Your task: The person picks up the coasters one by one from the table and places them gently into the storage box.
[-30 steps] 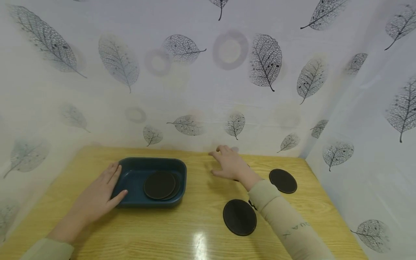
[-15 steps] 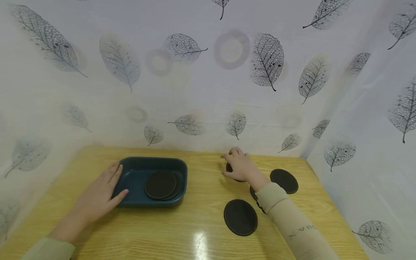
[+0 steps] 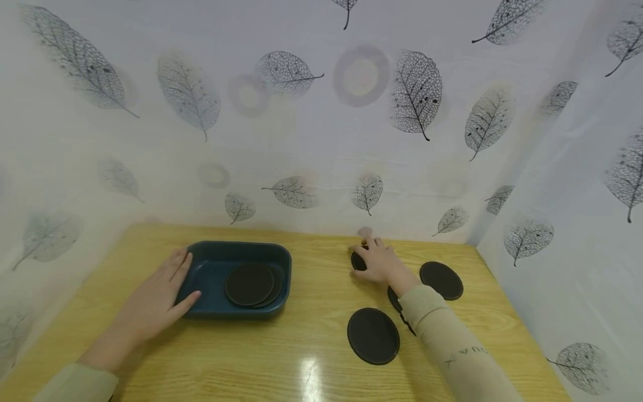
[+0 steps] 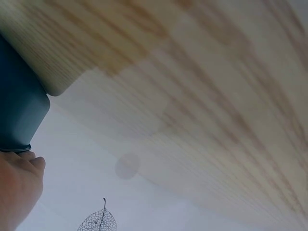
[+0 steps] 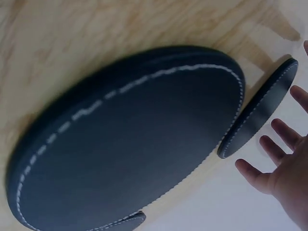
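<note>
My left hand (image 3: 153, 298) rests against the left side of a dark blue tray (image 3: 238, 249), fingers straight along its rim. Inside the tray lies a round black coaster (image 3: 249, 285), partly covering another. Over a coaster (image 3: 359, 261) near the table's back edge, my right hand (image 3: 380, 262) hangs with spread, slightly bent fingers. In the right wrist view, fingertips (image 5: 245, 166) appear close to that stitched coaster (image 5: 260, 108) but apart from it. The right sleeve hides much of a further coaster (image 3: 394, 298).
One coaster (image 3: 374, 336) lies in front of the right forearm, another (image 3: 441, 281) to its right. The wooden table (image 3: 241, 363) ends at a leaf-patterned curtain (image 3: 311, 139) behind and at the right.
My right hand has moved right and down from beside the back coaster to over it. My left hand and the tray have stayed in place.
</note>
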The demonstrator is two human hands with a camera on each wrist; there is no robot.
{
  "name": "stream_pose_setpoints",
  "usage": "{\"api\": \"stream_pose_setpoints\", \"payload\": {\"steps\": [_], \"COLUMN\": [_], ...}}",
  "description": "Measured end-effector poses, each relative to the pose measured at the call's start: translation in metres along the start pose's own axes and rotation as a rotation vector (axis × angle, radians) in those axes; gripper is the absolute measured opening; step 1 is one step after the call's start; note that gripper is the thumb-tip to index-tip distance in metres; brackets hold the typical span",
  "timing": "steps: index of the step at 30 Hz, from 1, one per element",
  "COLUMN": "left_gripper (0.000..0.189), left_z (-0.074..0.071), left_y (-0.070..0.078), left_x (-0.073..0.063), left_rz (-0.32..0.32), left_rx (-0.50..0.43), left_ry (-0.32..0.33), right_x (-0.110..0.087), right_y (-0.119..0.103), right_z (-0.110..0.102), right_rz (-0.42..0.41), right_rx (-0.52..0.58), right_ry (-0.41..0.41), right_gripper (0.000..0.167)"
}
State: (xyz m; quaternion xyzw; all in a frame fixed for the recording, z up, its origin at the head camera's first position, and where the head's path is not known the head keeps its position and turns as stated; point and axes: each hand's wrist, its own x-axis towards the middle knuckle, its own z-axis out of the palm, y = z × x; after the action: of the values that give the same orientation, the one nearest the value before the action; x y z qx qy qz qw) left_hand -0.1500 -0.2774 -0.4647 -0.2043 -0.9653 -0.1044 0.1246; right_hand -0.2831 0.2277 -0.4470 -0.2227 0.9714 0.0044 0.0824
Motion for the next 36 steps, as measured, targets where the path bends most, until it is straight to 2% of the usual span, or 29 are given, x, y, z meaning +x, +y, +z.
{"api": "stream_pose_setpoints", "payload": {"steps": [5,12,26,36], "left_gripper": [0.089,0.088,0.089,0.089], "left_z": [-0.0002,-0.0019,-0.002,0.0003], "left_y": [0.0016,0.002,0.0016,0.0004], "left_x": [0.0,0.001,0.001,-0.0007], "left_rz": [0.004,-0.006,-0.001,-0.014], "left_rx": [0.005,-0.007,0.002,0.005], "left_ry": [0.002,-0.002,0.0,-0.003], "right_x": [-0.0017,-0.0011,-0.0038,0.0001], "right_y": [0.0024,0.0079,0.0074,0.0085], "right_z": [0.0032,0.0077,0.0064,0.0038], "right_rz": [0.019,0.009,-0.006,0.034], "right_rx": [0.06,0.094,0.127,0.139], "right_ry": [-0.013,0.013,0.017,-0.003], "right_gripper": [0.066,0.066,0.065,0.065]}}
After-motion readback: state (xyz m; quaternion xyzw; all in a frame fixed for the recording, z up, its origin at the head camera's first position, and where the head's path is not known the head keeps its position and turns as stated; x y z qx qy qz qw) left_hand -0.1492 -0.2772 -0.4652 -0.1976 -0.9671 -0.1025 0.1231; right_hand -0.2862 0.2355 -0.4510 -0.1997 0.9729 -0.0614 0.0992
